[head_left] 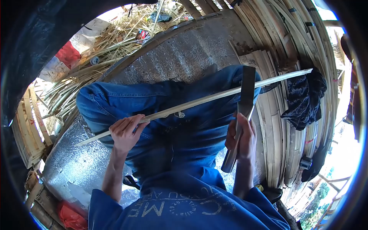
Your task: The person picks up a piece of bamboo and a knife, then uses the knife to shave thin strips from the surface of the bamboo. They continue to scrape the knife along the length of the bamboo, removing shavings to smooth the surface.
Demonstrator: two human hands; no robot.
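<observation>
A long, thin pale strip (207, 99) lies slantwise above my crossed legs, rising from lower left to upper right. My left hand (125, 131) is closed around it near its lower left end. In my right hand (242, 136) is the handle of a large knife (248, 86), its wide dark blade pointing away from me. The blade overlaps the strip in this view; whether they touch I cannot tell. A small pale curl (179, 114) hangs just below the strip's middle.
Stacked long strips (272, 130) curve along the right, with a dark patterned cloth (301, 99) on them. A silvery sheet (84, 161) lies beneath me. Loose shavings (119, 42) and a red bag (73, 215) are at the left.
</observation>
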